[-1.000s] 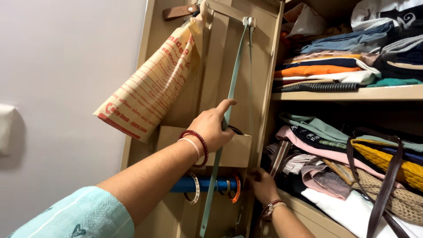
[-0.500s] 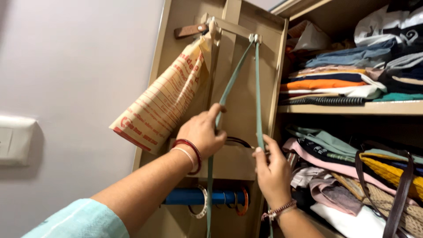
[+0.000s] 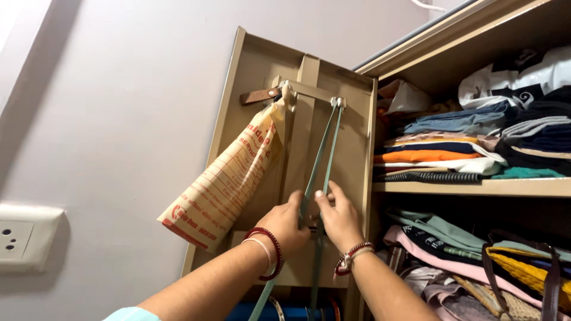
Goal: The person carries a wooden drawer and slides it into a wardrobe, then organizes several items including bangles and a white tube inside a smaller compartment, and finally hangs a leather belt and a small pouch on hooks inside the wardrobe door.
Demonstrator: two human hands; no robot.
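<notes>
Our left hand (image 3: 286, 221) and right hand (image 3: 338, 215) close side by side on the two runs of a narrow teal fabric strap (image 3: 326, 142), which hangs from a small hook (image 3: 336, 101) above them on the open wardrobe door (image 3: 357, 125). We judge an even grip keeps both runs taut, clear of the printed tan paper bag (image 3: 223, 178) left of our hands.

left wrist (image 3: 264, 249): dark red bangle, pale bangle
right wrist (image 3: 350, 260): red-and-white beaded bracelet
sleeve (image 3: 134, 314): light turquoise, lower left of frame
</notes>
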